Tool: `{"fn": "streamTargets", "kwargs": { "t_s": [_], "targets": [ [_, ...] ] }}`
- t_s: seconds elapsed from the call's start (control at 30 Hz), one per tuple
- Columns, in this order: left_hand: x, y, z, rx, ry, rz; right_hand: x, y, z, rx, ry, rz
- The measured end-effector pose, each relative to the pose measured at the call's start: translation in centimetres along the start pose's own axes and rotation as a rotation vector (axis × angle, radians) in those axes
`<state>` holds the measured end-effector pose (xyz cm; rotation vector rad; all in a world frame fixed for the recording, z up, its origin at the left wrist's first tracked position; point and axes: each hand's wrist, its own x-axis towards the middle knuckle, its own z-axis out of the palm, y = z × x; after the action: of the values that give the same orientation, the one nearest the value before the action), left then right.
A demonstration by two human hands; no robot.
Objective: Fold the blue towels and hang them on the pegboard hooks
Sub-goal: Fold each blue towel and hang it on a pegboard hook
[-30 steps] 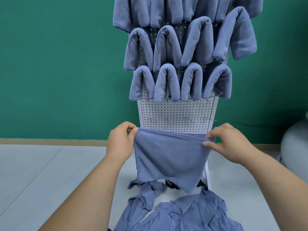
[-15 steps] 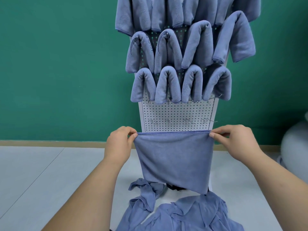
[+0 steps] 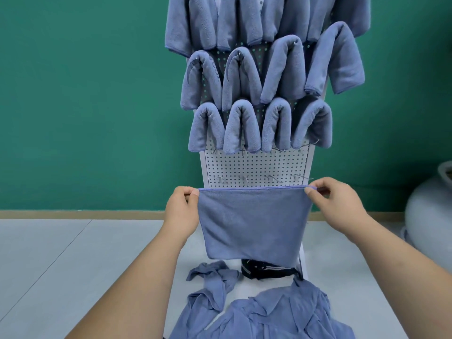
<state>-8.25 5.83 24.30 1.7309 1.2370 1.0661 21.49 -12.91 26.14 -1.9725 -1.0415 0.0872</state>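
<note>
Blue towel [image 3: 253,223] hangs stretched flat before the pegboard [image 3: 254,167], its top corners pinched by the left hand [image 3: 182,211] and right hand [image 3: 335,204].

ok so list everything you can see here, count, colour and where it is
pegboard: 1, white, upright before the green wall
hung towels: 4 in the lowest row, 4 in the row above, more cut off at the top, blue, draped over pegboard hooks
bare hooks: 4 in a row, metal, just above the held towel
held towel: 1, blue, stretched flat in front of the pegboard's lower part
loose towels: count unclear, blue, crumpled heap on the pale surface
dark strap: 1, black with grey stripes, beneath the held towel
rounded vessel: 1, pale grey, right edge
left hand: 1, pinches the held towel's top left corner
right hand: 1, pinches its top right corner
</note>
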Motion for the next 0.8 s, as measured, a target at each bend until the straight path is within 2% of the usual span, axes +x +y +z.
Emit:
{"fn": "streamTargets", "kwargs": {
  "t_s": [0.1,0.2,0.43,0.7,0.8],
  "targets": [
    [-0.4,1.0,-0.2,-0.228,0.025,-0.096,-0.8,-1.4,-0.6,0.526,-0.104,0.194],
    [-0.6,1.9,-0.5,-0.413,0.064,-0.168,-1.6,-2.7,-1.2,0.738,-0.093,0.248],
    [-2.2,3.2,0.6,-0.487,0.112,-0.220,-2.5,-3.9,-0.3,0.743,0.114,0.330],
    [-5.4,5.3,4.6,-0.467,-0.138,-0.170,-3.5,-5.7,3.8,0.685,-0.013,0.249],
    [-6.0,5.8,5.9,-0.460,-0.176,-0.132,-4.2,-6.9,5.4,0.644,-0.062,0.181]
  ]
}}
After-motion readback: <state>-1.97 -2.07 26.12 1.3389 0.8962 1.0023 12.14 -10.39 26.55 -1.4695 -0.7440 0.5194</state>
